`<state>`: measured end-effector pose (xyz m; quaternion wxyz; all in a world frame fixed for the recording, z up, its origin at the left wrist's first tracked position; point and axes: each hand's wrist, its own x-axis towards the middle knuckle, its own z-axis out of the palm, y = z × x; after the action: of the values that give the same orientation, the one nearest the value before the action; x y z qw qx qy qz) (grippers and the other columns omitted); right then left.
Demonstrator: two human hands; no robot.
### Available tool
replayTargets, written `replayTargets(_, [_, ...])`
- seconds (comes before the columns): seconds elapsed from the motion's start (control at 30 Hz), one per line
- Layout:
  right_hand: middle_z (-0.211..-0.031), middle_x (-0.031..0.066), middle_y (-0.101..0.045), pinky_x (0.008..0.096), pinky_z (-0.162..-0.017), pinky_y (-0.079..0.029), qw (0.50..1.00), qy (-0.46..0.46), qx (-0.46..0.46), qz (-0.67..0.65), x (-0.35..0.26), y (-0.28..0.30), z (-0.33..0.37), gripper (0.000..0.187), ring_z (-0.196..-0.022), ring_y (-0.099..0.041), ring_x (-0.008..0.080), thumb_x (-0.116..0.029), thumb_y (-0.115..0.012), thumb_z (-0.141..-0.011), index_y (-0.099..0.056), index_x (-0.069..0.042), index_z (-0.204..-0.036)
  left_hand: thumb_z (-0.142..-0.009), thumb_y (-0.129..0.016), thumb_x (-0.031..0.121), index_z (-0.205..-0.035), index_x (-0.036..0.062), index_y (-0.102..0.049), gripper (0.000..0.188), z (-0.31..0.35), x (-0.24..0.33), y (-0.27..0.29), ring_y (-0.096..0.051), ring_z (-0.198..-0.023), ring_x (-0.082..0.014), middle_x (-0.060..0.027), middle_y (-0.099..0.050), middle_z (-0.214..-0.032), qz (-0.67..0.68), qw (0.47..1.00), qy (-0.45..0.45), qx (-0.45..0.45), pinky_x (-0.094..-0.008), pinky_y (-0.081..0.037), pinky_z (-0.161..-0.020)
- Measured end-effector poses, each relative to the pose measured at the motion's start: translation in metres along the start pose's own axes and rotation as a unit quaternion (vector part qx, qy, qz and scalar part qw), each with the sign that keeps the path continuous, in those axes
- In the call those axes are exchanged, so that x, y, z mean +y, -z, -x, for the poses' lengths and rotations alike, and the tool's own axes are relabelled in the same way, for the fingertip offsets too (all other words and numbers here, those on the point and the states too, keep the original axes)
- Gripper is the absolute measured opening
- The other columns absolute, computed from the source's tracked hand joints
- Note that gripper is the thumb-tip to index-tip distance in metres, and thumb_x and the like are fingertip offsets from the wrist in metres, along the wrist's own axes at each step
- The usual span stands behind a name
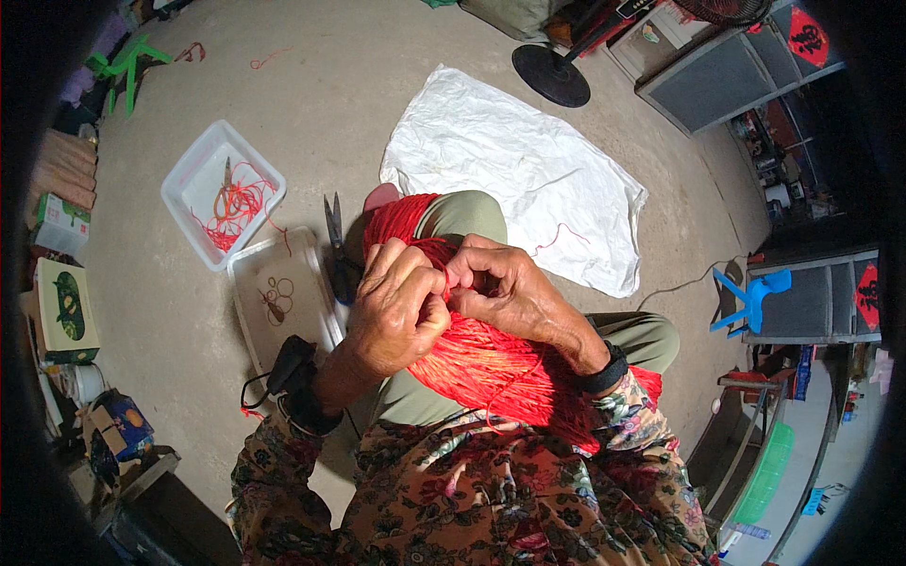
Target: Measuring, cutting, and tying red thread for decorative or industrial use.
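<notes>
A thick bundle of red cord [500,373] lies across my lap and spreads out toward my right thigh. My left hand [401,302] is closed in a pinch at the bundle's narrower part, with its knuckles up. Close beside it, my right hand [514,291] also pinches the cord, thumb against bent fingers. The two hands nearly touch, and the exact strand between the fingertips is mostly hidden. More red cord [401,219] runs over my left knee. Just left of that knee, black-handled scissors [336,247] point away from me.
A white bin [174,193] at the left contains red cord scraps and orange-handled scissors [225,196]. Nearer stands a shallow tray [247,316] with several thin rings. A white sheet [510,151] covers floor ahead. A fan base [551,75] and blue stool [753,300] stand farther off.
</notes>
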<state>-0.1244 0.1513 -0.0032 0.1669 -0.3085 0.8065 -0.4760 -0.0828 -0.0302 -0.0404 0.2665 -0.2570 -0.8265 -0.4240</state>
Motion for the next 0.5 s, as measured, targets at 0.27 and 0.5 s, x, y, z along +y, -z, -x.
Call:
replayTargets(0.27, [-0.076, 0.0027, -0.048, 0.0265, -0.061, -0.041, 0.999, -0.036, -0.003, -0.023, -0.004, 0.001, -0.006, 0.011, -0.070, -0.047, 0.0124, 0.001, -0.064, -0.074, -0.061, 0.000, -0.085, -0.068, -0.066, -0.004, -0.078, 0.0004, -0.054, 0.017, 0.010, -0.006, 0.001, -0.052, -0.072, -0.0236, -0.0103, -0.052, -0.077, 0.170, 0.973, 0.158, 0.007, -0.0333, -0.042, -0.065])
replayTargets(0.5, [-0.077, 0.0016, -0.049, 0.0250, -0.063, -0.040, 0.999, -0.005, 0.032, 0.027, -0.013, 0.004, -0.004, 0.010, -0.071, -0.047, 0.0109, 0.001, -0.063, -0.076, -0.062, -0.002, -0.085, -0.073, -0.070, 0.000, -0.080, -0.0020, -0.057, 0.015, 0.007, 0.002, -0.002, -0.054, -0.075, -0.0186, -0.0088, -0.055, -0.080, 0.241, 0.951, 0.193, 0.006, -0.0290, -0.043, -0.068])
